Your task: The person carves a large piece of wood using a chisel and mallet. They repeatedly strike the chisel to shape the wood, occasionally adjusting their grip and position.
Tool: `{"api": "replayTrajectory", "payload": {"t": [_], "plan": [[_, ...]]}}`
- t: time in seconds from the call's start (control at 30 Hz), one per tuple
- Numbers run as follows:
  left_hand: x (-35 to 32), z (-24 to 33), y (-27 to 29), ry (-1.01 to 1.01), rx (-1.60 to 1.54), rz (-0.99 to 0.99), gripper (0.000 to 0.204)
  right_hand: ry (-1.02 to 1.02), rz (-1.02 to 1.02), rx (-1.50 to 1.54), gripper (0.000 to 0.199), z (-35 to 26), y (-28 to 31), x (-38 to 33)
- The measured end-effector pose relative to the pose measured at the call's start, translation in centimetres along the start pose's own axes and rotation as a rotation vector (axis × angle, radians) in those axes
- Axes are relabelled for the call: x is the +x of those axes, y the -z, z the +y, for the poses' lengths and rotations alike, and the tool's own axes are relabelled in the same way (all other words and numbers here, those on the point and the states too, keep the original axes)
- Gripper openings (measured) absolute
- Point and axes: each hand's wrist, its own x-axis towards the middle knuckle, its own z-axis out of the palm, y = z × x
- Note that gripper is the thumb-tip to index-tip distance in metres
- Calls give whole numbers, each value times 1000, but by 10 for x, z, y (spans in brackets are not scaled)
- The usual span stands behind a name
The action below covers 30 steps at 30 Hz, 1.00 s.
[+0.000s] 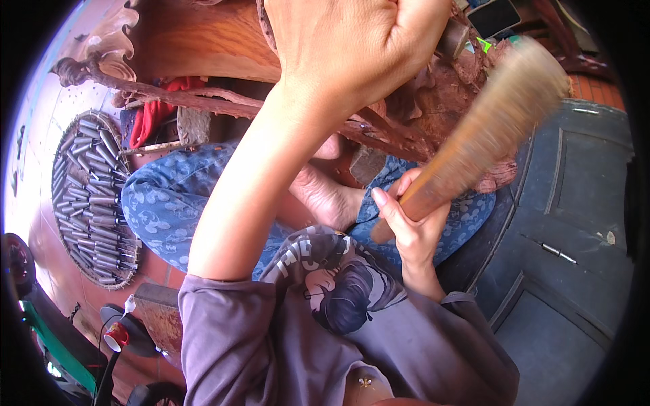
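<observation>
My right hand [418, 230] is wrapped round the narrow end of a wooden mallet [474, 132]. Its thick, worn head slants up to the right and is blurred by motion. At the top of the view my left hand [359, 47] is closed in a fist, back of the hand toward me. Its fingers are mostly out of sight, so whatever it grips cannot be made out. Beyond both hands stands a reddish carved wooden piece [467, 74] with knobbly, branch-like edges. A smooth orange-brown panel [203, 40] of wood shows left of my left hand.
A shallow basket of many metal chisels [101, 220] lies on the tiles at left. On the dark panelled board [582, 169] at right rests a single chisel [558, 253]. A phone [494, 17], red cloth [154, 118], wooden block [154, 308] and red cup [116, 336] are around me.
</observation>
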Motion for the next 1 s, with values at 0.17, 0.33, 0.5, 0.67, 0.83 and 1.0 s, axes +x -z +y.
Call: {"api": "replayTrajectory", "payload": {"t": [0.17,0.33,0.5,0.67,0.83,1.0], "plan": [[3,2,8,-36,119,-128,33,-56,-131,-58,25,-1,7,3],[9,30,0,-452,111,-42,23,-31,-44,132,23,4,13,-9],[4,39,-2,-235,-244,108,22,0,-195,-12,30,7,21,-9],[-8,27,-8,-348,-43,-6,29,-119,-213,130,23,24,24,-18],[-36,64,15,-132,174,-431,19,-18,-292,70,17,33,24,-24],[-40,109,37,186,342,-854,60,88,-359,130,21,52,23,-20]]}}
